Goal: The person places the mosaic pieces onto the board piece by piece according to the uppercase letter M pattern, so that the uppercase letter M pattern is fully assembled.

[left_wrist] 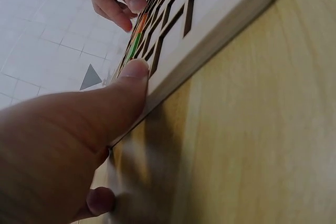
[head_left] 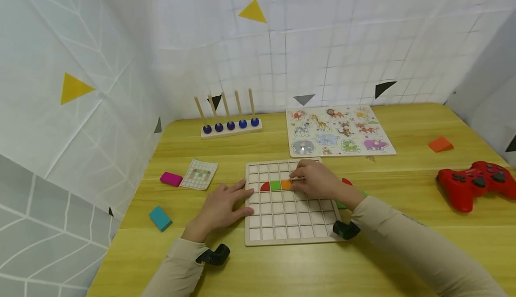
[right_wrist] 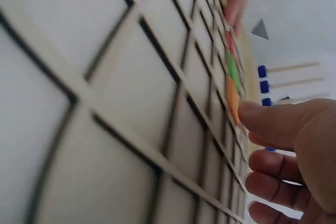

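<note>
A pale backdrop (head_left: 306, 41) is rising behind the wooden tabletop (head_left: 290, 270). On that tabletop the grid board (head_left: 268, 233) is lying flat in front of me, between my two hands. Behind it an animal puzzle (head_left: 336, 129) is lying, and to the puzzle's left a peg stand (head_left: 231, 131) is standing with its five rods up, a blue bead at the foot of each.

My left grip (head_left: 225, 205) is spreading its fingers loosely, holding nothing between them, and is resting thumb and fingertips on the board's left edge. My right grip (head_left: 316, 179) is bending its fingers over the upper part of the board; I cannot tell whether thumb and finger are pinching anything.

A red game controller (head_left: 477, 182) is lying far to my right. A pattern card (head_left: 199, 174) is lying left of the board, with a magenta block (head_left: 171, 179) just beside it and a teal block (head_left: 160, 218) nearer me; an orange block (head_left: 441, 144) is lying beyond the controller.

In one row of the grid, a red piece (head_left: 264, 187), a green piece (head_left: 275, 185) and an orange piece (head_left: 285, 184) are sitting side by side, the orange one lying right at my right fingertips.
</note>
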`<state>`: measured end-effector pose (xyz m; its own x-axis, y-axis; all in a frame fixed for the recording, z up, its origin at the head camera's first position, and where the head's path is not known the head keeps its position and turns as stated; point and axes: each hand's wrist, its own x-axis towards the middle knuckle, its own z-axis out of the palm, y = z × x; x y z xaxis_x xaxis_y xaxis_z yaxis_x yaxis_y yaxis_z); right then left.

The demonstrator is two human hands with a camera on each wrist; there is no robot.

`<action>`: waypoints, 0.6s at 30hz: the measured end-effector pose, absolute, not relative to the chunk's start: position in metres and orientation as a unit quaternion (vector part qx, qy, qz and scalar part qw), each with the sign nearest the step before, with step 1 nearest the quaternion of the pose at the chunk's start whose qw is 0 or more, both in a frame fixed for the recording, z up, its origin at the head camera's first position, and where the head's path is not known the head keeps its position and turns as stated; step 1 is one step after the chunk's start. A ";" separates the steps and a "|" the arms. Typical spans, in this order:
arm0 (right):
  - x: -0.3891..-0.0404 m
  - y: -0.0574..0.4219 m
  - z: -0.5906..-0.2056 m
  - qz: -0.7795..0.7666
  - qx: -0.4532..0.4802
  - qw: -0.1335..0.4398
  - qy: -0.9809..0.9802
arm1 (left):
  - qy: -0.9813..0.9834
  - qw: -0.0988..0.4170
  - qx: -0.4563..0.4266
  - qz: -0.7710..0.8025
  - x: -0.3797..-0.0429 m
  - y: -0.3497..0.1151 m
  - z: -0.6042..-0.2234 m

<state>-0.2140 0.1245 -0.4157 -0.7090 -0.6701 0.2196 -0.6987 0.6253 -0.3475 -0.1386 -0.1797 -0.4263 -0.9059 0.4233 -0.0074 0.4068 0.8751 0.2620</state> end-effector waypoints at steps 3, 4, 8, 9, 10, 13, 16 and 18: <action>-0.216 0.142 -0.408 0.209 0.344 0.030 -0.915 | 0.967 0.033 0.216 0.131 -0.139 -0.181 -0.427; -0.216 0.152 -0.406 0.213 0.326 0.024 -0.921 | 0.967 0.034 0.217 0.130 -0.139 -0.182 -0.426; -0.216 0.191 -0.401 0.214 0.275 0.009 -0.937 | 0.970 0.034 0.207 0.126 -0.139 -0.185 -0.426; -0.215 0.199 -0.401 0.214 0.268 0.006 -0.940 | 0.970 0.033 0.205 0.124 -0.139 -0.186 -0.425; -0.215 0.207 -0.401 0.211 0.262 0.003 -0.942 | 0.970 0.032 0.204 0.125 -0.139 -0.187 -0.425; -0.210 0.229 -0.403 0.202 0.254 0.000 -0.946 | 0.969 0.036 0.206 0.132 -0.139 -0.186 -0.423; -0.202 0.246 -0.405 0.201 0.257 -0.001 -0.945 | 0.966 0.047 0.214 0.137 -0.141 -0.184 -0.424; -0.198 0.253 -0.407 0.206 0.268 -0.001 -0.941 | 0.964 0.051 0.217 0.141 -0.142 -0.182 -0.425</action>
